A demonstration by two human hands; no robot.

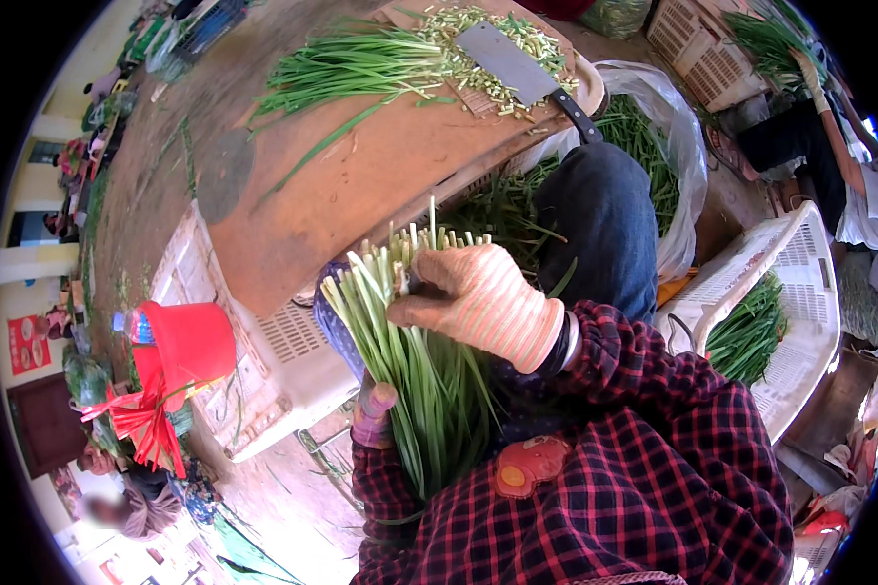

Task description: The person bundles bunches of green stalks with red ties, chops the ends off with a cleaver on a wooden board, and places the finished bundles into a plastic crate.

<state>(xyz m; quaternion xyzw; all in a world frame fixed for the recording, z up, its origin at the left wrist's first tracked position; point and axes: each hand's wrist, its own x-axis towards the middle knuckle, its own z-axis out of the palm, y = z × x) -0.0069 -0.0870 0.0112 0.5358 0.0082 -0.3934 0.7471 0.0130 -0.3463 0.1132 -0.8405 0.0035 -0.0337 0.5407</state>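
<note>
Currently a bunch of green chives (415, 351) stands upright over the lap, pale cut ends up; left hand (374, 414) fingers wrapped shut round its lower stalks, right hand (478, 302) fingers curled closed over its top. On the table (361, 175) behind, a cleaver (517, 66) rests on a chopped pile (478, 39), so some cutting looks done; uncut chives in crate (751, 331) remain

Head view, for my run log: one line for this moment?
left hand: grips chive bundle | right hand: on bundle's cut ends | cleaver: on chopping board
</note>
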